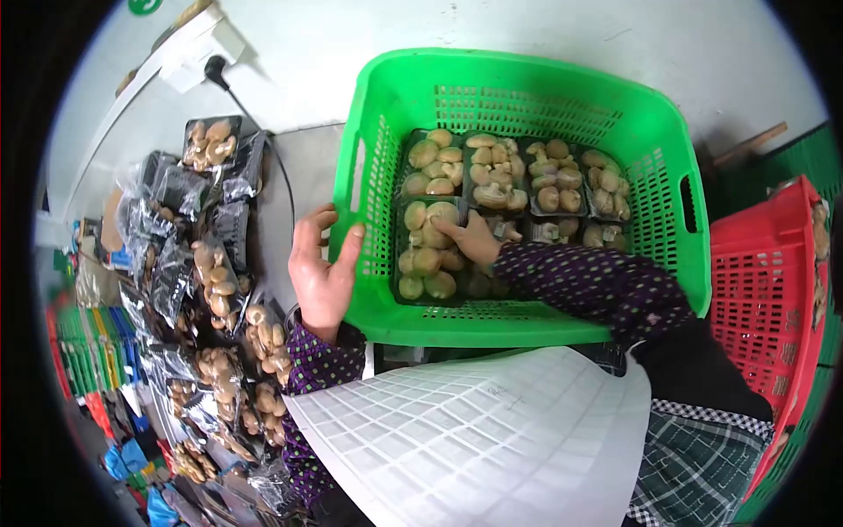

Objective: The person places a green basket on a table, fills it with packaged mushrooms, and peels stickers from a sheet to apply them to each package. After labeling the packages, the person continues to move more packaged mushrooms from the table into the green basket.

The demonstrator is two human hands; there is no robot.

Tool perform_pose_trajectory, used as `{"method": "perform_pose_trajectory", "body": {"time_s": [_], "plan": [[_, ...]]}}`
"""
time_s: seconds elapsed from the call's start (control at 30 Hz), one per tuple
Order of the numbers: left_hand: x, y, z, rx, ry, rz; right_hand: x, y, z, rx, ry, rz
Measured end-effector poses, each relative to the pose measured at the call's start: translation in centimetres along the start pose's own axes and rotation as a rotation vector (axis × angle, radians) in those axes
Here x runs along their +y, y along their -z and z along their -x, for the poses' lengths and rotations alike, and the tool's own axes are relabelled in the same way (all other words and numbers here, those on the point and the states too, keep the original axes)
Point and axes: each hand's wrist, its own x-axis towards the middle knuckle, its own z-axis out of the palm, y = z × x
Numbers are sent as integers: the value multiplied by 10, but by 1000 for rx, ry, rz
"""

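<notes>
A green plastic basket (527,332) holds several black trays of brown mushrooms under clear film. My right hand (477,241) reaches into it, with the thumb over the front-left mushroom tray (426,263) and the other fingers at its right side, partly hidden. It appears to grip that tray. Behind it stand another mushroom tray (433,164) and, to the right, a tray with mushrooms (498,176). My left hand (322,274) is at the basket's left rim, thumb and fingers apart, the thumb overlapping the rim.
On the grey table at left lie many packed mushroom trays (211,145) and loose film (140,211). A black cable (279,167) hangs from a wall socket (215,48). A red basket (760,290) is at right. A white gridded sheet (492,430) spreads below the green basket.
</notes>
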Motion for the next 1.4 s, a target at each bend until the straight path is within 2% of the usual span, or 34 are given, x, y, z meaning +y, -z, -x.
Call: {"method": "perform_pose_trajectory", "body": {"time_s": [0.03,0.07,0.13,0.17,0.2,0.27,0.33,0.37,0.47,0.53,0.6,0.63,0.7,0.73,0.8,0.87,0.9,0.93,0.97,1.0,1.03,1.1,1.13,1.17,1.23,1.3,1.33,1.37,1.4], "plan": [[-3,1,3,43,107,123,13,-13,-8,197,-5,203],[-7,4,9,59,120,114,26,-12,-17,177,-2,210],[-19,12,31,22,302,179,41,4,-31,-95,98,24],[-26,22,41,16,331,151,-17,6,1,-42,-2,306],[-31,29,53,49,443,245,-43,6,12,-142,1,285],[-78,36,97,109,448,-11,-5,22,-23,-342,62,445],[-96,55,144,134,491,-339,-30,26,-26,-489,-410,407],[-113,64,168,181,431,-431,-52,17,-16,-470,-562,371],[-124,90,201,236,529,-529,-52,3,-11,-501,-496,226],[-133,102,205,290,587,-553,-55,3,-14,-517,-525,306],[-144,114,202,337,612,-609,-42,27,-38,-534,-462,481],[-155,121,203,345,606,-696,-76,21,-34,-569,-280,1093],[-186,136,214,283,804,-769,-154,19,-35,-511,-59,1599],[-203,140,221,228,924,-795,-182,19,-46,-463,-59,1514],[-205,162,193,26,1304,-472,-237,-26,-33,-194,149,869],[-228,160,193,78,1282,-347,-252,-104,-17,-367,395,626],[-239,154,192,153,1369,-282,-247,-143,-18,-611,402,646],[-261,145,201,149,1352,-232,-248,-195,3,-653,286,685],[-249,144,189,129,1359,-233,-219,-232,-15,-808,230,648],[-256,158,179,206,1342,-29,-221,-246,-18,-826,261,621],[-236,141,181,156,1287,-189,-150,-315,-49,-911,67,619],[-241,132,194,231,1211,-190,-103,-383,-54,-783,7,380],[-237,132,196,268,1178,-70,-78,-419,-63,-656,-130,402],[-240,132,205,185,1203,-16,-46,-450,-80,-693,-123,349],[-237,127,214,279,1221,-7,-8,-485,-98,-464,-41,281],[-238,123,229,402,1182,113,-53,-463,-70,-492,-158,232],[-241,125,235,419,1117,209,-71,-447,-74,-611,-133,272],[-231,128,230,543,1054,434,-87,-435,-77,-658,-122,222],[-229,139,232,515,1029,653,-101,-422,-77,-699,-117,171]]}}
